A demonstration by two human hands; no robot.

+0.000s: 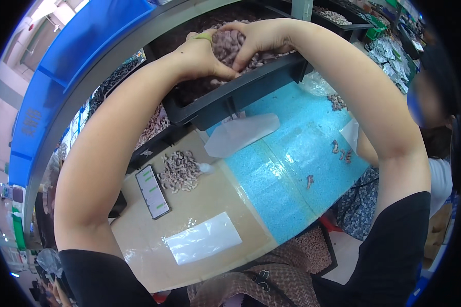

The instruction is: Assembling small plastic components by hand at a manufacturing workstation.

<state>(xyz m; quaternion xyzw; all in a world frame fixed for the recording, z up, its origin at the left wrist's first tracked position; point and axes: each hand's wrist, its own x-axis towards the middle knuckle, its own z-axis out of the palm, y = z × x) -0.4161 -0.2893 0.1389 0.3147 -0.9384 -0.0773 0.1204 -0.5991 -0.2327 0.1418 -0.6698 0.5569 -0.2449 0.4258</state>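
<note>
Both my arms reach forward into a black bin (230, 97) at the far side of the table. Cupped from the left, my left hand (201, 57) has a yellow-green band near its fingers. My right hand (258, 40) curves in from the right, its thumb pointing down. Between them they clasp a heap of small curled pinkish-brown pieces (227, 47). The tips of several fingers are buried or hidden in the heap. More such pieces lie loose in the bin around my hands.
On the table lie a phone (153, 192) with its screen lit, a pile of curled pieces (180, 171), a flat clear bag (205, 238) and a translucent white bag (243, 135). A few pieces dot the blue mat (276, 169). Another person (435, 97) sits at the right.
</note>
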